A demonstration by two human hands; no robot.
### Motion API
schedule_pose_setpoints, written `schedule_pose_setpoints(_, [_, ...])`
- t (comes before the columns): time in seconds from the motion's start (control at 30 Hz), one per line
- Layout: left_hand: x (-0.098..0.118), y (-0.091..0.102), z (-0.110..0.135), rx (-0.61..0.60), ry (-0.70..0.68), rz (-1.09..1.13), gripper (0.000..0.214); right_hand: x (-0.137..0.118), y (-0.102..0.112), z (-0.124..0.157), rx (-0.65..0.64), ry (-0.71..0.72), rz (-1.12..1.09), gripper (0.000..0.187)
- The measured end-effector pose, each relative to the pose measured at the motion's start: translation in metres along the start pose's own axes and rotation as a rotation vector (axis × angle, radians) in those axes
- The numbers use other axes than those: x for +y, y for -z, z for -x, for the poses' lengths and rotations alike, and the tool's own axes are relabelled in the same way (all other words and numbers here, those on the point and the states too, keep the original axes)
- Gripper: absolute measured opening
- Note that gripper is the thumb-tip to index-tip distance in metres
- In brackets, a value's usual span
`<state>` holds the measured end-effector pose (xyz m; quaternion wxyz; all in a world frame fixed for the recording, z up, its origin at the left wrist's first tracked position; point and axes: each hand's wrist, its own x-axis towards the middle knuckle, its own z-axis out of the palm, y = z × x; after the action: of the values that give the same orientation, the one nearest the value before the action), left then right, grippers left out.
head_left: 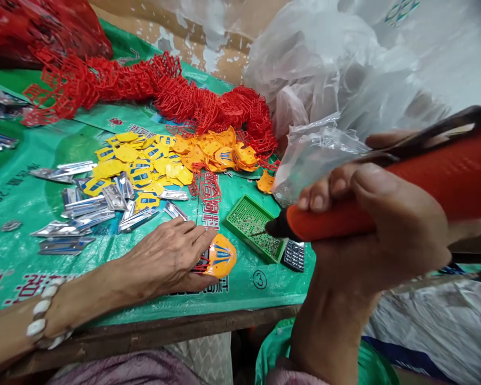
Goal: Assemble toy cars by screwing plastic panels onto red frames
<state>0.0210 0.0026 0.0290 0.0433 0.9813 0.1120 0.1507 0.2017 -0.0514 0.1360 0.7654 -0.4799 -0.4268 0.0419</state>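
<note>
My left hand [168, 259] lies on the green table cover [32, 198], fingers pressed on an orange plastic piece [221, 255] with a red cut-out part under it. My right hand [377, 230] is wrapped round an orange powered screwdriver [404, 192]. Its dark tip sits over a small green tray [250, 227] filled with tiny screws. A white bead bracelet is on my left wrist.
Yellow and orange plastic pieces [164, 155] lie heaped mid-table, with a long pile of red cut-outs [152, 88] behind. Silver foil strips [84, 208] are scattered at left. Clear plastic bags [336, 80] bulge at the right. A small dark gridded block [294, 255] sits by the tray.
</note>
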Motion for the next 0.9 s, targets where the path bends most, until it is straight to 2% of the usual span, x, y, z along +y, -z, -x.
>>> schedule_pose_setpoints(0.07, [0.000, -0.003, 0.002, 0.027, -0.008, 0.000, 0.054, 0.016, 0.006, -0.009, 0.085, 0.130, 0.045, 0.015])
schedule_pose_setpoints(0.1, [0.000, -0.005, 0.002, 0.046, -0.008, -0.002, 0.055, 0.025, 0.010, -0.013, 0.109, 0.152, 0.073, 0.013])
schedule_pose_setpoints(0.27, [0.001, -0.010, 0.004, 0.108, -0.032, -0.027, 0.060, 0.057, 0.025, -0.022, 0.149, 0.094, 0.188, 0.017])
schedule_pose_setpoints(0.5, [0.002, -0.015, 0.005, 0.084, 0.025, -0.009, 0.048, 0.061, 0.030, -0.021, 0.107, 0.125, 0.214, 0.024])
schedule_pose_setpoints(0.6, [0.002, -0.016, 0.005, 0.077, 0.034, -0.002, 0.043, 0.065, 0.032, -0.022, 0.108, 0.120, 0.223, 0.021])
schedule_pose_setpoints(0.9, [0.003, -0.011, 0.003, 0.081, 0.001, -0.025, 0.053, 0.067, 0.034, -0.022, 0.086, 0.062, 0.228, 0.018])
